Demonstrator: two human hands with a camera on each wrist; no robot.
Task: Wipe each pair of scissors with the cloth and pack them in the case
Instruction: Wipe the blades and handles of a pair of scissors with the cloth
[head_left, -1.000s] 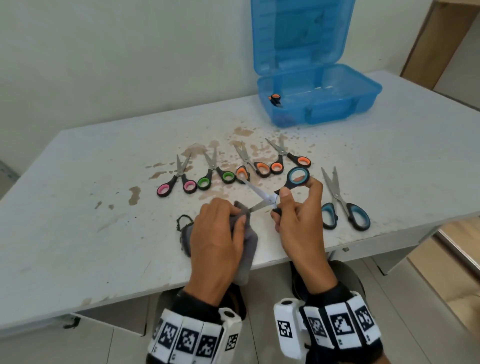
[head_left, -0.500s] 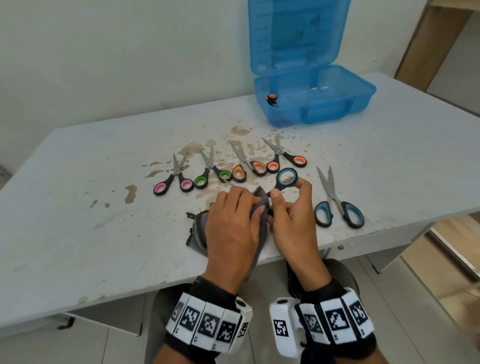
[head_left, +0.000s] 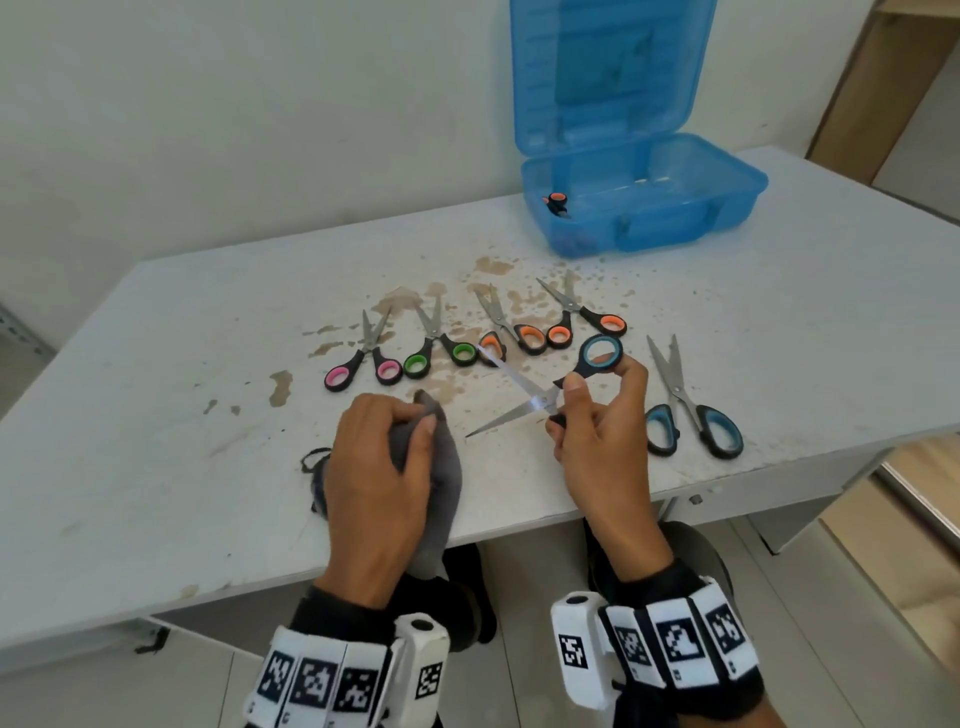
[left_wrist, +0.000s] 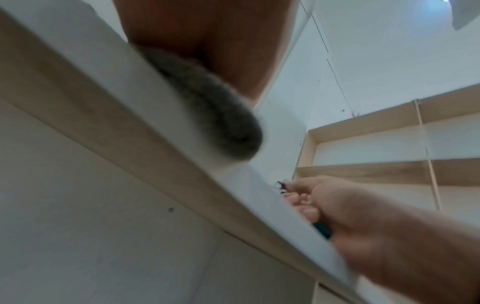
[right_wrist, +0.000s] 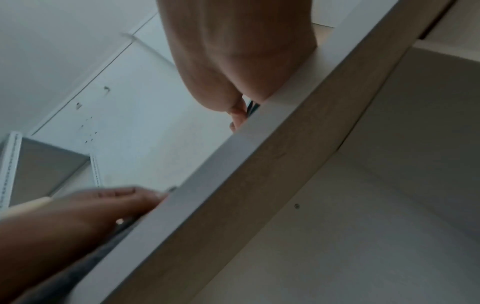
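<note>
The right hand (head_left: 602, 441) holds a pair of blue-handled scissors (head_left: 540, 400) above the bench (head_left: 156, 415). The grip is closed on the handles: one finger loop stands free above the fingers, and the other handle is enclosed in the palm. The blades are spread apart and point left, toward the cloth. This spread probably exposes both blade faces for wiping.

The left hand (head_left: 379, 467) grips the grey cloth (head_left: 441, 483), bunched between thumb and fingers. The cloth lies on the bench near the front edge, and part of it hangs over that edge. The cloth and the blade tips are close but apart; no wiping contact shows at this moment.

Six more pairs lie on the bench. Five are in a row beyond the hands: one pink-handled (head_left: 363, 364), one green-handled (head_left: 439, 353) and three orange-handled (head_left: 535, 332). A second blue-handled pair (head_left: 691, 415) lies just right of the right hand.

The blue case (head_left: 639, 208) stands open at the far right of the bench, lid upright. One orange-handled item (head_left: 556, 202) shows inside at its left end; the remaining floor appears free.

Open bench lies between the row and the case. The path to the case passes over the orange-handled pairs, so the open blades call for a raised carry.
</note>
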